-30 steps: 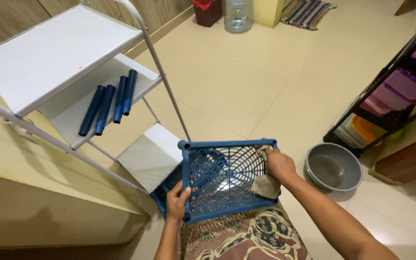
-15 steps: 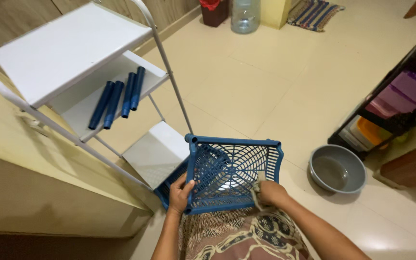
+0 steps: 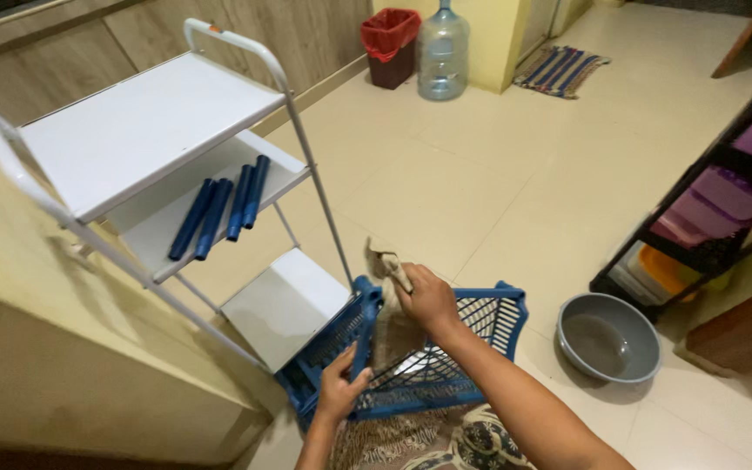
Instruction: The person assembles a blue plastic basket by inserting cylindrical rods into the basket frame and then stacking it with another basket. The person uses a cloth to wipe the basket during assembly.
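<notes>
Blue plastic rack tray (image 3: 472, 335), square, with a latticed web-pattern bottom, slotted side walls and round sockets at the corners; tilted up on the lap, above a patterned skirt (image 3: 433, 439). Left hand (image 3: 341, 392) clamped on the near left edge of the tray, thumb over the rim. Right hand (image 3: 428, 300) closed around a beige cloth (image 3: 389, 305), pressed at the tray's far left corner, cloth bunched above the fingers and hanging down inside the tray. A second blue tray (image 3: 315, 361) just beside and below, partly hidden, on the floor at the foot of a white step ladder (image 3: 150, 122). Four blue tubes (image 3: 219, 213) side by side on the ladder's middle step. Grey basin (image 3: 607, 335) on the tiled floor to the right, near a black shelf rack (image 3: 715, 200) with pink and purple boxes. Farther off, a red-lined bin (image 3: 391, 43), a clear water jug (image 3: 443, 54) and a striped mat (image 3: 559, 70).
</notes>
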